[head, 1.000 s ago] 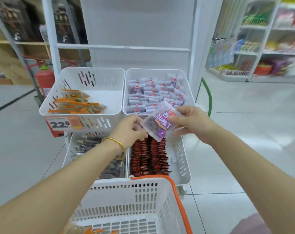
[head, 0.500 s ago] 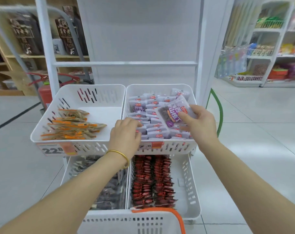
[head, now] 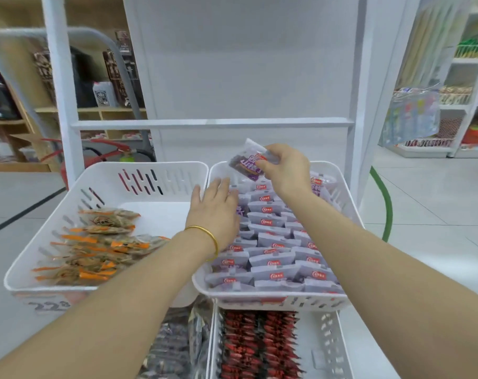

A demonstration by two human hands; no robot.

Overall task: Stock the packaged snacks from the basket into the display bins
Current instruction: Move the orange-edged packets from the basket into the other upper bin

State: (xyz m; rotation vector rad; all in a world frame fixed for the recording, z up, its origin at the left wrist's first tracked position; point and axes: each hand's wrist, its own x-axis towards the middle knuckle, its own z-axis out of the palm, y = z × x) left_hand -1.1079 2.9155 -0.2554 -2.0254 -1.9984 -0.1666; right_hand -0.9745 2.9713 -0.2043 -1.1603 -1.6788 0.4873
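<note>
My right hand pinches a purple snack packet and holds it above the far end of the upper right bin. That white bin is filled with rows of the same pale purple packets. My left hand, with a gold bangle at the wrist, lies with straight fingers over the bin's left rim, touching the packets there. The basket is out of view.
The upper left bin holds several orange-trimmed packets along its left side. Two lower bins hold red packets and dark packets. A white rack panel rises behind. Store shelves stand at the right.
My right hand carried the purple packet up and toward the far end of the upper right bin. My left hand opened and moved onto the packets. The basket dropped out of view.
</note>
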